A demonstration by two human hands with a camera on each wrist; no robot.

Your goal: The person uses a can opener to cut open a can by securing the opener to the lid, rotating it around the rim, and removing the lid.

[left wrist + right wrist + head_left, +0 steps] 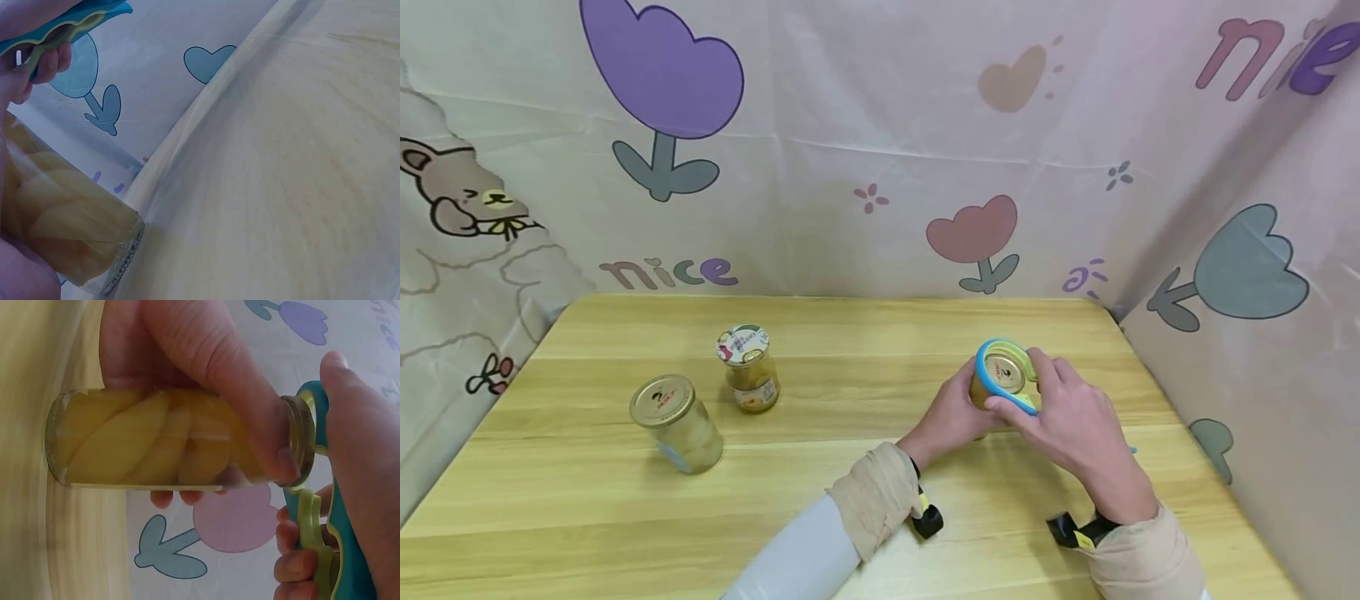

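Observation:
My left hand (pixel 947 417) grips a glass jar of pale yellow fruit slices (pixel 144 440), its thumb up near the gold lid (pixel 1004 372). In the right wrist view the jar's base appears at or close to the wooden table; contact is unclear. A blue and green jar opener (pixel 353 553) is held by my right hand (pixel 1078 417), fingers curled round its handles. From above, the opener's loop surrounds the lid; whether it bites on the rim cannot be told. The left wrist view shows the jar's lower part (pixel 69 219) and the opener's wavy handle (pixel 75 22).
On the left of the wooden table (pixel 850 367) stand two more jars: a larger one with a gold lid (pixel 679 425) and a smaller one with a patterned white lid (pixel 748 371). A printed cloth (pixel 835 167) hangs behind and along the sides.

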